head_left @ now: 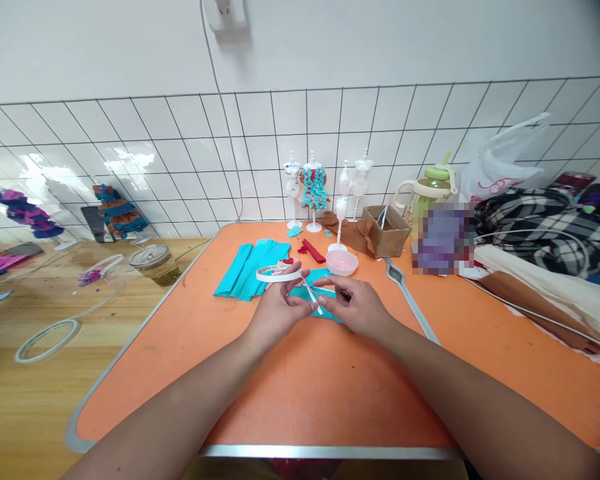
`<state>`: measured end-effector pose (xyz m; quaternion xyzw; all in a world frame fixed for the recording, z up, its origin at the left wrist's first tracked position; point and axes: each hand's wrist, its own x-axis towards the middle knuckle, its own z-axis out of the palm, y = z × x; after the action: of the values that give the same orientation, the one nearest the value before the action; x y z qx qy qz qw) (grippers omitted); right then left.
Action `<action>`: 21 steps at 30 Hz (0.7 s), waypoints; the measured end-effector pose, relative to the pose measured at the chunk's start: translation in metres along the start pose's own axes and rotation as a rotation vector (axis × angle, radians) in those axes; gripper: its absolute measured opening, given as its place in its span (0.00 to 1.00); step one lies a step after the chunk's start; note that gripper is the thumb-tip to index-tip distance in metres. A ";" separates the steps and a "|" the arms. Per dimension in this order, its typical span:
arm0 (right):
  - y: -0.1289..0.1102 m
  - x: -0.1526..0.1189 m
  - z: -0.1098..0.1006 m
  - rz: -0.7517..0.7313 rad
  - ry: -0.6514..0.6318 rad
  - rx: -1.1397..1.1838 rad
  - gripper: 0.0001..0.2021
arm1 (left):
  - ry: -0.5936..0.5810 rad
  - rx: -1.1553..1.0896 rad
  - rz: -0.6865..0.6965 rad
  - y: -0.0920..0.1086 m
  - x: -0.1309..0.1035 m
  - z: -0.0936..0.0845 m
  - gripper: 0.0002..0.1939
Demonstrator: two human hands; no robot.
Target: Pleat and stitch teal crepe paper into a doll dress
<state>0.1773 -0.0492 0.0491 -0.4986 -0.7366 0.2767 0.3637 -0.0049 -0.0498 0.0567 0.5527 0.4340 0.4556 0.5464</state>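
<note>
My left hand [280,303] holds a roll of white tape [265,275], with a loose strip [311,293] hanging from it past the thumb. The thumb and fingers are closed on the roll and strip. Close by on the right, my right hand [357,303] is curled, its thumb tip by the strip's lower end. Something small and dark shows between its fingers, with a thin pale piece near it; I cannot make out what it is. Under both hands lies turquoise crepe paper [307,308], and a larger folded turquoise sheet [250,270] is to the left.
Behind the hands are a pink bowl [342,262], red paper pieces [313,251], several small white mannequins [293,180], one dressed in turquoise [314,190], and a cardboard box [387,233]. A bottle [436,180] and plaid cloth [530,227] stand right; a lidded jar [155,265] left.
</note>
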 end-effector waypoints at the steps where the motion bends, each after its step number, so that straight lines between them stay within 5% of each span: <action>1: -0.001 -0.001 0.003 0.004 0.011 -0.008 0.13 | -0.013 0.003 -0.007 0.000 -0.002 0.002 0.42; 6: 0.009 0.002 0.006 0.071 0.089 0.048 0.08 | -0.135 -0.024 -0.069 0.003 -0.009 0.006 0.42; 13: 0.013 0.006 -0.002 0.012 -0.084 0.389 0.08 | -0.159 0.001 -0.165 0.000 0.001 -0.006 0.28; 17: 0.010 0.005 0.001 0.130 -0.210 0.535 0.10 | -0.084 0.230 0.013 0.000 0.009 -0.015 0.18; 21: 0.010 0.004 0.003 0.220 -0.195 0.652 0.12 | -0.048 0.178 0.072 0.002 0.011 -0.017 0.15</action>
<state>0.1786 -0.0421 0.0409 -0.4039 -0.5827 0.5811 0.3996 -0.0196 -0.0357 0.0591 0.6251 0.4394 0.4214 0.4885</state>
